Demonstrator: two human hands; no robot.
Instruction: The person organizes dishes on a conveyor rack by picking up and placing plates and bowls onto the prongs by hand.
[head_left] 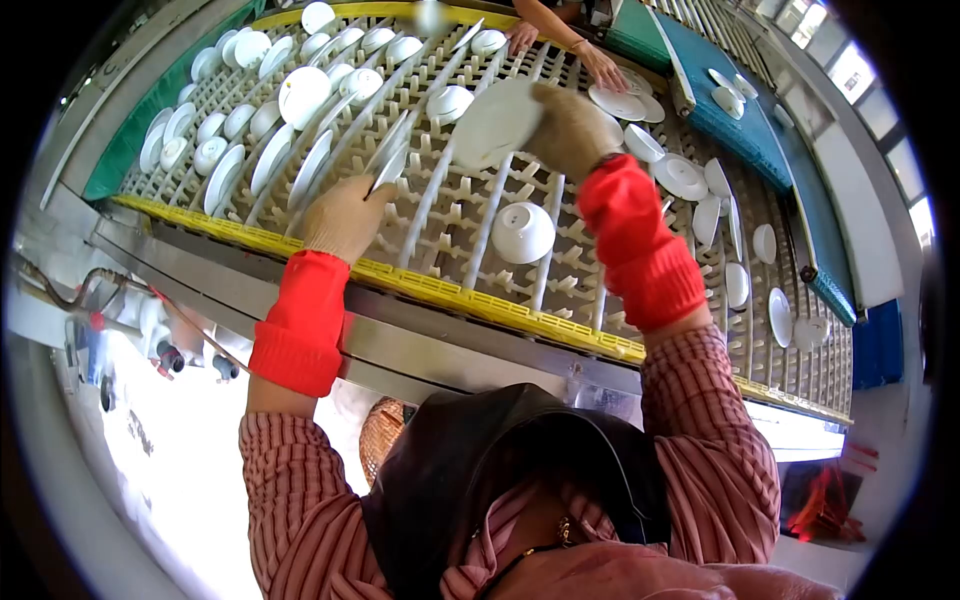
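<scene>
Keep a firm grip on the large white plate (490, 128) with the right hand (572, 135), clamped at its right rim, above the middle of the conveyor (475, 238). Better to tilt slowly and stay clear of the white bowl (523, 232), lying nearer the yellow edge (430, 284). With the left hand (345, 215), closed around white dishes (391, 157) just inside that same edge, best to hold low on the rims and line up with the plates (273, 160) toward the near left corner (128, 204). Cannot tell, through blur, whether 2 or more, nor whether touching the conveyor. Judge spacing before letting go, to avoid chipping 1 rim against another. Allow room also for another person's hand (603, 68) near the far edge (380, 9).

Looks round, broad and pale in the right hand, softly blurred; looks thin and small in the left, turned nearly edge-on.
</scene>
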